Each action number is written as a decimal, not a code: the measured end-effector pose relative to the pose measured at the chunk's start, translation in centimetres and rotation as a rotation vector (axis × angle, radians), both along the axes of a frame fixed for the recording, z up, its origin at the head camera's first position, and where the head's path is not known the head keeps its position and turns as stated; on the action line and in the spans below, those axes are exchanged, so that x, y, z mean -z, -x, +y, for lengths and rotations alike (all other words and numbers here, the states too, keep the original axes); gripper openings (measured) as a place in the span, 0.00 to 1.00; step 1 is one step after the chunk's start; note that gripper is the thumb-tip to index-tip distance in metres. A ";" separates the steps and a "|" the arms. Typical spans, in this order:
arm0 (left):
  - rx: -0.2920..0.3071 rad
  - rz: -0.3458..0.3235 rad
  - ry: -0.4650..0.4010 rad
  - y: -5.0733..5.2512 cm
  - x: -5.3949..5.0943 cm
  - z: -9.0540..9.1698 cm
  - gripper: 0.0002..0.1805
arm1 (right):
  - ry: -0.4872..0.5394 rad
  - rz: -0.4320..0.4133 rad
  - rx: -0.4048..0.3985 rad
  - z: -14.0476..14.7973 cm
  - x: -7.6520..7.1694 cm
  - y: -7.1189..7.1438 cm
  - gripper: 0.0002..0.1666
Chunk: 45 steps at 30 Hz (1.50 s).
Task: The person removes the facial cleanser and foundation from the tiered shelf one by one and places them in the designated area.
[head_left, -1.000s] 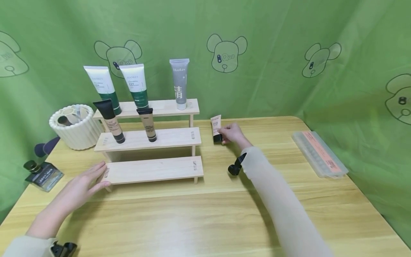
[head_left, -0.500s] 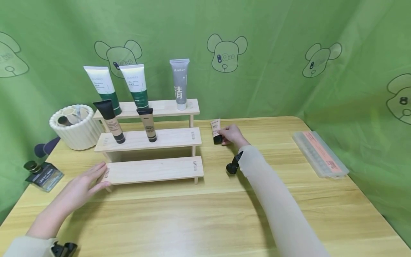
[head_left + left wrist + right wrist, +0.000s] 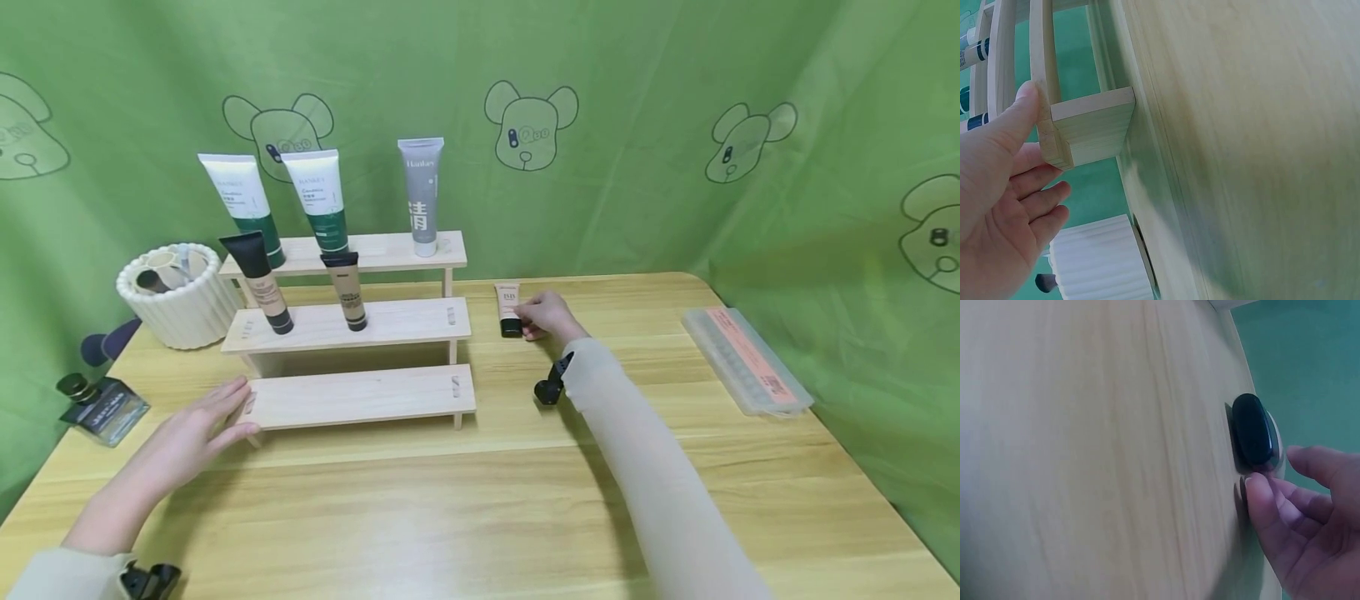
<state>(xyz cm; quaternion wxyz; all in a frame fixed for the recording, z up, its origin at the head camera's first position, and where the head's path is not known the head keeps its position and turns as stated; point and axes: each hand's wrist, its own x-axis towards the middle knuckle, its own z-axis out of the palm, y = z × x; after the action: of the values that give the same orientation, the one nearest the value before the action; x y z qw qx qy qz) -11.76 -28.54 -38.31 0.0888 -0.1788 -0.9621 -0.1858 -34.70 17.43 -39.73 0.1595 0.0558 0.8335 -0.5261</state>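
Note:
In the head view a small pale pink BB cream tube (image 3: 507, 298) lies on the table, its black cap (image 3: 1254, 430) towards me. My right hand (image 3: 548, 317) pinches its right side near the cap, thumb and fingertips close to the tube in the right wrist view. A three-step wooden display rack (image 3: 360, 398) stands left of centre. With thumb and fingers at its lowest shelf's left end, my left hand (image 3: 191, 433) holds the corner; the other fingers curl loosely in the left wrist view. Two beige tubes, a black-capped one (image 3: 262, 287) and a smaller one (image 3: 347, 292), stand on the middle shelf.
Two white-and-green tubes (image 3: 318, 196) and a grey tube (image 3: 422, 196) stand on the top shelf. At left are a white ribbed brush holder (image 3: 183, 312) and a dark perfume bottle (image 3: 105, 408). A flat translucent case (image 3: 746, 358) lies at right, and a green curtain hangs behind.
The BB cream tube has turned straighter and its far end has come lower, with my right hand still at its side. My left hand has stayed on the rack.

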 end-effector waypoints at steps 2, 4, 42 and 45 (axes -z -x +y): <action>0.002 0.001 -0.001 0.0 0.0 0.0 0.33 | 0.008 0.003 -0.006 0.2 -0.4 -0.2 0.18; 0.004 -0.003 -0.002 0.1 0.1 0.0 0.33 | -0.005 0.021 -0.017 0.5 -1.1 -0.5 0.19; 0.010 0.021 -0.005 0.3 0.4 -0.2 0.33 | 0.166 0.562 -0.416 -13.3 -13.2 -8.8 0.20; 0.012 0.028 -0.007 0.3 0.5 -0.2 0.33 | 0.180 0.533 -0.433 -14.7 -12.3 -8.9 0.20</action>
<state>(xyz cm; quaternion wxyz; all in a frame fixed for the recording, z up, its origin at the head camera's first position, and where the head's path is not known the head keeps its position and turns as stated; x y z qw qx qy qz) -12.10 -28.79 -38.79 0.1018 -0.1867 -0.9591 -0.1871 -25.81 2.71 -27.39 0.0486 -0.2755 0.7886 -0.5476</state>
